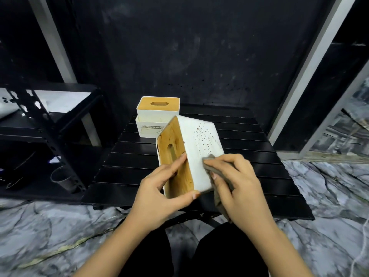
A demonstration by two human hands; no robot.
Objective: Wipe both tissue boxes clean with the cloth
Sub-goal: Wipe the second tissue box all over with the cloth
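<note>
A white tissue box [196, 156] with a wooden lid is lifted and tipped on its side above the black slatted table [259, 176], lid facing left. My left hand [159, 194] grips its near end, fingers on the wooden lid and thumb under the corner. My right hand [237, 184] holds a grey cloth [218, 188] and presses it against the box's white side, which has a pattern of small holes. A second white tissue box [157, 116] with a wooden slotted lid and a "TISSUE HOLDER" label stands upright at the table's far left.
A black metal shelf rack [46, 136] stands to the left, holding a metal cup [61, 178] low down. A dark wall rises behind the table. Marble-patterned floor [329, 196] surrounds the table, and my dark-clothed legs are below.
</note>
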